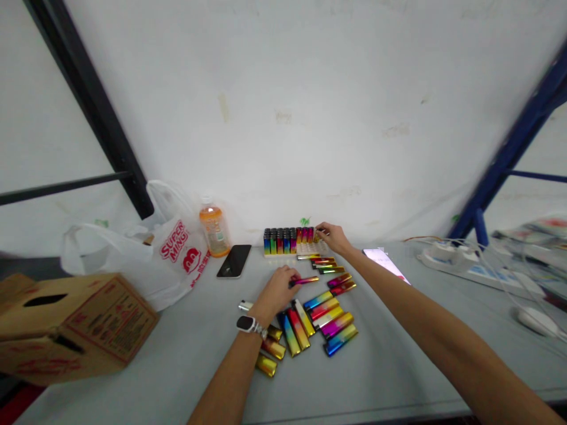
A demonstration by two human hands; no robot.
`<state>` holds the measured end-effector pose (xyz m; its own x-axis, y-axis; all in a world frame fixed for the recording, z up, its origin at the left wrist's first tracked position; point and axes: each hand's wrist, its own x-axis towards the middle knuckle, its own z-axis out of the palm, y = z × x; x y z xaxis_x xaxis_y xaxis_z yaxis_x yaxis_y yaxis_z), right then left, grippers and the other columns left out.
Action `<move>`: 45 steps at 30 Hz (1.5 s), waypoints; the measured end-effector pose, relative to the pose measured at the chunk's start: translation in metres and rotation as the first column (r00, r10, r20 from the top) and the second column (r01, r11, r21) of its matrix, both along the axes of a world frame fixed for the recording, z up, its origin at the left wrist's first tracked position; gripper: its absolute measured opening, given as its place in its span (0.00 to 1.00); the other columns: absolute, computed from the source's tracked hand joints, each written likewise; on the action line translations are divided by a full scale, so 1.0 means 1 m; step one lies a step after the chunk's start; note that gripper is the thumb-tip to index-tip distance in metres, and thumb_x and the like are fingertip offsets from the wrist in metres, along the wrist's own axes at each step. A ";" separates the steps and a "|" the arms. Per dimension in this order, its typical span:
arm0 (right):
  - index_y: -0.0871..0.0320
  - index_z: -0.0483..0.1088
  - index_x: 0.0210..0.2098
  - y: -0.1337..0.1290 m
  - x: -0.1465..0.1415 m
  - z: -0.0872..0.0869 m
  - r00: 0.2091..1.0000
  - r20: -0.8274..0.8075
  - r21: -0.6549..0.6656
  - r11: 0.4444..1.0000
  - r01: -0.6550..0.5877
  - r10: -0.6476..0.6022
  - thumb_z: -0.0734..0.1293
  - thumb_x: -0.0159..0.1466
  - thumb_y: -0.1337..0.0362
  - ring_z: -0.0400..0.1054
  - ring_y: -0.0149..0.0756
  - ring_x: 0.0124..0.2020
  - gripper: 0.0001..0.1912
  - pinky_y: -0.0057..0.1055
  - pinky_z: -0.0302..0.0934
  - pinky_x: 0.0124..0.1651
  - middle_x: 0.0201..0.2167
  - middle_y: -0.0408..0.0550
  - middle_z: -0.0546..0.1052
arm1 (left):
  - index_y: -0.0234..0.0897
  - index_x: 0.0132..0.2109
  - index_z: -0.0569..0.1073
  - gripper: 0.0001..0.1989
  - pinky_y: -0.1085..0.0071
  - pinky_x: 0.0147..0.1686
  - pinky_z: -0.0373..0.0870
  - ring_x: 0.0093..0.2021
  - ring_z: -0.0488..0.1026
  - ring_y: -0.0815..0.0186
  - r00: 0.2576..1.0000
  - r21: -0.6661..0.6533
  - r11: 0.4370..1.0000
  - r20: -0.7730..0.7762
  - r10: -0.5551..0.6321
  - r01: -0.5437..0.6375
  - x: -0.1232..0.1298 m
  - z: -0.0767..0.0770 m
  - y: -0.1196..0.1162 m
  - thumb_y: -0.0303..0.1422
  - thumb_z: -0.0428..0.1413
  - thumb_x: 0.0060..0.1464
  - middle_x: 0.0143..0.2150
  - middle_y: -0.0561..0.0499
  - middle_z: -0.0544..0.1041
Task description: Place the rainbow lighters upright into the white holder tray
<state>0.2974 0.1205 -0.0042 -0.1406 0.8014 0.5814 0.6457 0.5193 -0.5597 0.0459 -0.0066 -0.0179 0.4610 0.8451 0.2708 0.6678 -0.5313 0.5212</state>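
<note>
Pinched in my left hand [283, 285] is a pink and gold lighter [308, 280], held just above the table. My right hand [329, 234] has its fingers closed on a gold lighter [317, 236] at the right end of a row of upright pink lighters [305, 235]. That row stands in a pale tray [308, 249] against the wall. Beside it on the left, a full block of multicoloured lighters [280, 242] stands upright. Several metallic lighters [333, 319] lie loose between my arms, some partly hidden by my left wrist.
A dark phone [234, 261], an orange bottle [215, 229], a white plastic bag [168, 260] and a cardboard box [88, 324] are at the left. On the right are a lit phone [384, 262], a power strip [478, 271], cables and a white mouse [537, 321].
</note>
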 end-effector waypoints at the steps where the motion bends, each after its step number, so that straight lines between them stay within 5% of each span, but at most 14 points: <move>1: 0.57 0.76 0.40 0.001 0.000 0.001 1.000 -0.009 -0.006 1.000 -0.004 0.003 0.65 0.62 0.64 0.74 0.37 0.35 0.10 0.33 0.67 0.41 0.35 0.48 0.81 | 0.34 0.40 0.76 0.06 0.64 0.48 0.69 0.43 0.72 0.61 1.000 0.003 1.000 0.001 0.003 -0.003 0.000 -0.001 0.000 0.26 0.58 0.54 0.41 0.45 0.74; 8: 0.57 0.77 0.47 -0.008 -0.008 0.004 0.984 0.123 0.029 0.991 0.127 -0.130 0.61 0.67 0.61 0.73 0.36 0.37 0.16 0.31 0.64 0.45 0.42 0.51 0.77 | 0.35 0.42 0.75 0.12 0.66 0.46 0.70 0.42 0.72 0.62 0.999 0.002 1.000 0.045 -0.005 0.005 -0.001 0.000 0.000 0.20 0.56 0.51 0.39 0.47 0.74; 13: 0.46 0.68 0.60 -0.033 -0.015 0.003 0.839 0.400 0.143 0.930 0.340 -0.368 0.55 0.71 0.54 0.69 0.35 0.36 0.21 0.31 0.60 0.41 0.46 0.52 0.68 | 0.35 0.39 0.75 0.05 0.68 0.40 0.70 0.37 0.72 0.64 0.986 -0.005 1.000 0.168 0.009 -0.008 0.002 0.003 0.000 0.27 0.58 0.53 0.36 0.48 0.75; 20: 0.47 0.51 0.69 -0.048 -0.019 0.002 0.697 0.618 0.135 0.922 0.362 -0.364 0.51 0.72 0.54 0.63 0.44 0.46 0.27 0.37 0.54 0.47 0.46 0.57 0.67 | 0.36 0.39 0.76 0.07 0.71 0.34 0.69 0.35 0.72 0.65 0.930 0.058 0.998 0.367 0.000 -0.023 0.009 0.010 -0.002 0.35 0.57 0.57 0.37 0.49 0.76; 25: 0.50 0.50 0.70 -0.049 -0.021 0.005 0.727 0.609 0.103 0.940 0.324 -0.318 0.52 0.72 0.54 0.63 0.46 0.47 0.28 0.40 0.54 0.49 0.45 0.58 0.68 | 0.36 0.38 0.76 0.07 0.71 0.33 0.69 0.34 0.73 0.66 0.908 0.086 0.996 0.419 -0.003 -0.037 0.012 0.011 -0.002 0.35 0.57 0.57 0.36 0.49 0.76; 29: 0.55 0.57 0.66 -0.065 -0.033 0.013 0.893 0.358 0.072 0.962 0.265 -0.273 0.54 0.71 0.53 0.63 0.44 0.47 0.27 0.39 0.55 0.51 0.45 0.56 0.69 | 0.36 0.39 0.76 0.08 0.72 0.32 0.69 0.34 0.73 0.66 0.891 0.118 0.992 0.454 -0.012 -0.046 0.014 0.013 -0.003 0.36 0.58 0.57 0.37 0.49 0.76; 33: 0.59 0.74 0.43 -0.107 -0.057 0.020 0.997 -0.077 -0.090 0.996 0.008 -0.015 0.51 0.71 0.48 0.66 0.40 0.43 0.27 0.36 0.57 0.51 0.38 0.52 0.72 | 0.35 0.38 0.76 0.09 0.72 0.32 0.68 0.32 0.71 0.68 0.858 0.159 0.985 0.513 -0.024 -0.067 0.017 0.019 -0.007 0.38 0.59 0.57 0.35 0.50 0.75; 36: 0.59 0.74 0.38 -0.135 -0.075 0.018 0.919 -0.369 -0.244 0.939 -0.241 0.140 0.52 0.69 0.43 0.67 0.38 0.40 0.30 0.35 0.60 0.46 0.36 0.49 0.75 | 0.36 0.38 0.77 0.10 0.72 0.32 0.67 0.31 0.70 0.68 0.836 0.185 0.980 0.548 -0.040 -0.075 0.020 0.023 -0.011 0.39 0.60 0.56 0.33 0.51 0.75; 43: 0.56 0.69 0.27 -0.146 -0.093 0.005 0.586 -0.785 -0.292 0.716 -0.634 0.199 0.54 0.63 0.35 0.62 0.34 0.23 0.31 0.32 0.61 0.31 0.18 0.42 0.66 | 0.38 0.40 0.80 0.10 0.71 0.34 0.66 0.35 0.68 0.66 0.810 0.215 0.973 0.583 -0.065 -0.077 0.024 0.029 -0.016 0.39 0.62 0.53 0.33 0.50 0.72; 45: 0.56 0.67 0.27 -0.149 -0.095 0.005 0.554 -0.814 -0.304 0.686 -0.661 0.173 0.55 0.62 0.34 0.58 0.31 0.19 0.31 0.30 0.58 0.25 0.16 0.40 0.64 | 0.38 0.40 0.80 0.10 0.70 0.34 0.66 0.36 0.69 0.65 0.817 0.189 0.980 0.573 -0.059 -0.061 0.025 0.031 -0.017 0.39 0.62 0.54 0.34 0.49 0.72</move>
